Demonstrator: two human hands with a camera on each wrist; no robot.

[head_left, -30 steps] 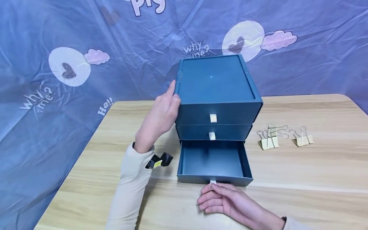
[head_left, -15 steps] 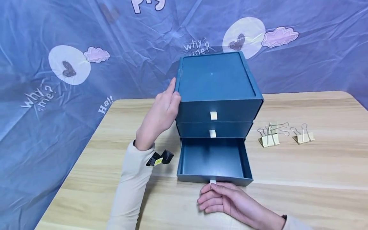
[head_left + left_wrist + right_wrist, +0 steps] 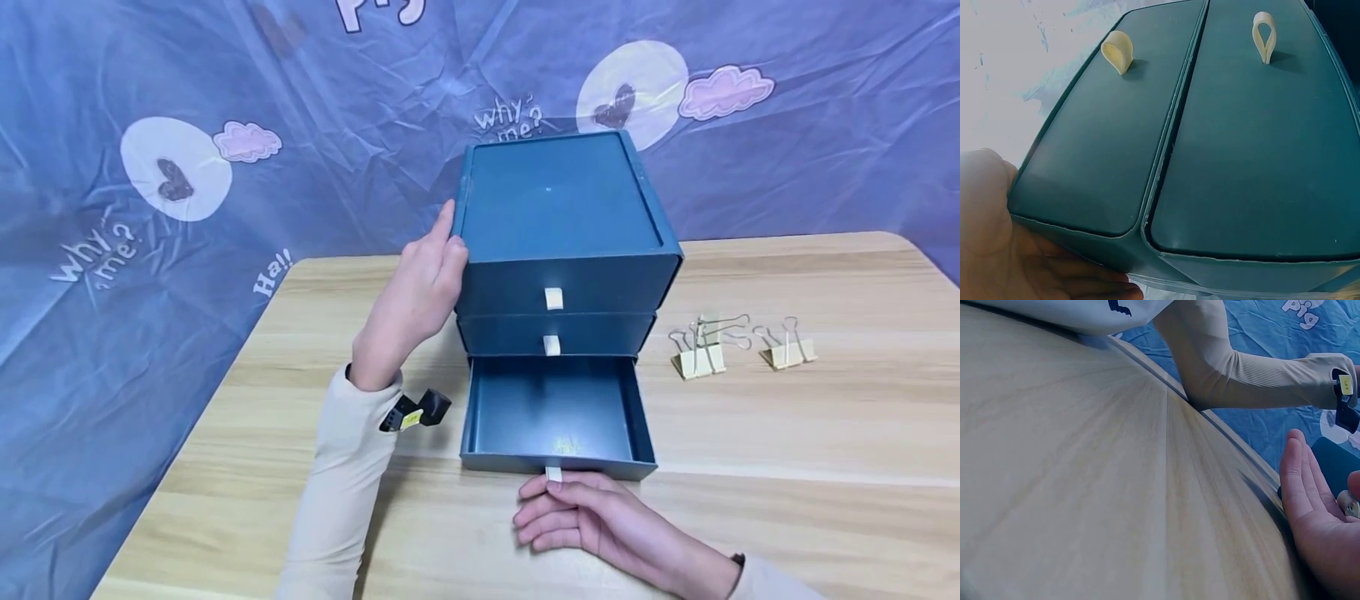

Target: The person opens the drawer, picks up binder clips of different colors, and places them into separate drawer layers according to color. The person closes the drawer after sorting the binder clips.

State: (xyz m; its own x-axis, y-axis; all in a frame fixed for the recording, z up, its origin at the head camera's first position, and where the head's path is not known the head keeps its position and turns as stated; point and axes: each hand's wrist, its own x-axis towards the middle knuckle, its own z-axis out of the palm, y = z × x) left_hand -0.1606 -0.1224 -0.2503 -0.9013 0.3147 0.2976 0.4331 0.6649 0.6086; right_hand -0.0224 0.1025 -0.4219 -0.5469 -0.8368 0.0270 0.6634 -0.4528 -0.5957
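Observation:
A dark blue drawer box [image 3: 562,200] has two closed drawers above and its bottom drawer [image 3: 551,408] pulled out. My left hand [image 3: 416,292] rests against the box's left side, near the top. In the left wrist view, the fingers [image 3: 1072,275] lie flat along that side, beside two closed drawer fronts with cream loop tabs [image 3: 1264,37]. My right hand [image 3: 600,529] pinches the bottom drawer's white pull tab [image 3: 553,473] between thumb and index finger, its other fingers loosely extended. Only part of that hand shows in the right wrist view, at the right edge.
Several cream binder clips [image 3: 700,360] lie on the wooden table [image 3: 825,433], right of the box; another binder clip [image 3: 787,354] sits a little apart. Behind the table hangs a blue printed cloth [image 3: 360,125]. A small black camera [image 3: 416,410] is worn on the left wrist.
The head view has shifted slightly, so the scene sits a little higher. Both hands and the drawer keep their places. A faint pale speckled patch now shows on the drawer's floor near its front.

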